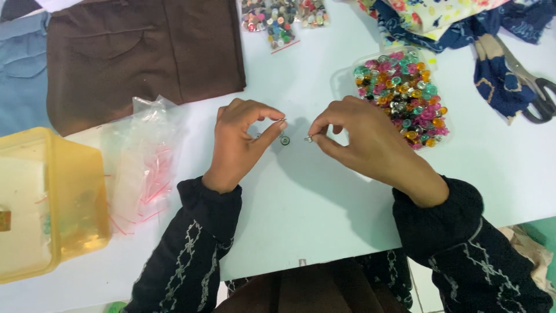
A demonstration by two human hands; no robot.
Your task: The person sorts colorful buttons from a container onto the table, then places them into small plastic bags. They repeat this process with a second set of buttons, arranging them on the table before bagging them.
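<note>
Pinched between the left hand (238, 139) fingers and the right hand (365, 142) fingers were small metal snaps (308, 138), seemingly being paired above the white table (301, 197), needing careful alignment.

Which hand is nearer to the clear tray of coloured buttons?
The right hand: it is just beside the clear tray, at its near-left edge. The left hand is farther to the left.

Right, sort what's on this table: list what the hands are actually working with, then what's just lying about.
In use:
left hand, pinching a small metal piece
right hand, pinching a small silver piece
dark round button on the table between them
clear tray of coloured buttons, beside the right hand

Lying about:
brown cloth
scissors
yellow plastic box
clear plastic bags
floral fabric
</note>
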